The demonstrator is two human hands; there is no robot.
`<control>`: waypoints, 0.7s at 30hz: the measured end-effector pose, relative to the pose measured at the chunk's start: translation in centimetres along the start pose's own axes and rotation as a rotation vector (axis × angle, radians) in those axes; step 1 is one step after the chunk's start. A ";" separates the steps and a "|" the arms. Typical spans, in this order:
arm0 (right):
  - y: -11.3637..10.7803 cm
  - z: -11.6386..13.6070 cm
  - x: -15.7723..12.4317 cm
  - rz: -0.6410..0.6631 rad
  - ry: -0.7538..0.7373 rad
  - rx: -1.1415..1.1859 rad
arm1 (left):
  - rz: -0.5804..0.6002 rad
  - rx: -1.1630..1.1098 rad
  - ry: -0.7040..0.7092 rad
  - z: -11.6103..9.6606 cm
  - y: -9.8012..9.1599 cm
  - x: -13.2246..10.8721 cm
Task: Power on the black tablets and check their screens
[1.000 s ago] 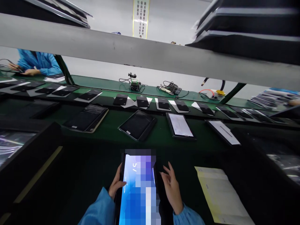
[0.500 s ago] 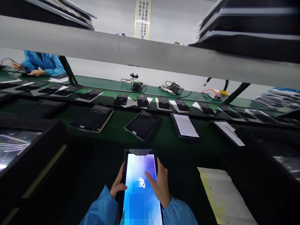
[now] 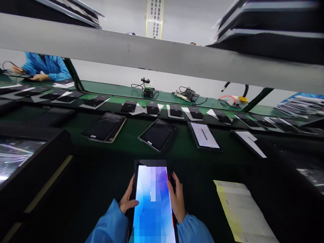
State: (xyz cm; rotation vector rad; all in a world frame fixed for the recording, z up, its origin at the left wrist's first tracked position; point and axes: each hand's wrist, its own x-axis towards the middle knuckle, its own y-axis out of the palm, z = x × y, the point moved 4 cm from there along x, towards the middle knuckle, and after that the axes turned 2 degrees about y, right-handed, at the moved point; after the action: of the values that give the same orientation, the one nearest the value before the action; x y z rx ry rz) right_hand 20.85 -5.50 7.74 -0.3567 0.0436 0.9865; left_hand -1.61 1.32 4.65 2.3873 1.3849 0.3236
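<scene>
A tablet [image 3: 152, 216] with a lit blue and purple screen stands lengthwise in front of me, its lower end cut off by the frame. My left hand [image 3: 128, 199] grips its left edge, the thumb lying over the bezel and the fingers behind. On the opposite edge my right hand [image 3: 177, 199] holds the tablet, its thumb along the right side of the screen and fingertips showing beyond the edge. A thin red line runs down the right border of the screen. Parts of the picture over the tablet are pixelated.
Beyond lie a dark tablet [image 3: 158, 135], a white-screened tablet [image 3: 204, 135] and stacked tablets [image 3: 105, 126]. A row of black devices [image 3: 153, 108] on papers lines the back. Right is a yellow-edged paper sheet [image 3: 244, 209]. A grey shelf [image 3: 152, 55] crosses overhead. A co-worker [image 3: 48, 67] sits far left.
My right thumb has moved from over the screen to its right edge. The white logo has mostly gone, and a red line shows on the border. A dark bar appears on the white-screened tablet.
</scene>
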 end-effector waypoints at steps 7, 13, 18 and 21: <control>-0.1 -0.1 0.0 0.002 0.032 0.012 | 0.034 0.012 0.015 -0.5 0.3 -0.2; -0.1 0.4 -0.3 0.008 0.070 0.017 | 0.062 -0.049 -0.108 -0.6 1.2 -0.3; 0.0 0.4 -0.3 0.013 0.050 -0.006 | -0.028 0.014 -0.081 -1.0 1.4 -0.4; 0.0 0.2 -0.2 0.005 0.038 -0.034 | -0.007 0.007 -0.089 -1.0 1.4 -0.4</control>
State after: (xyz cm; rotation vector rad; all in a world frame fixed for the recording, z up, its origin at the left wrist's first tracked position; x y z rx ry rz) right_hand 20.73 -5.64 7.97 -0.4065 0.0626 0.9861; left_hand -1.06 0.50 6.16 2.3721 1.3562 0.2085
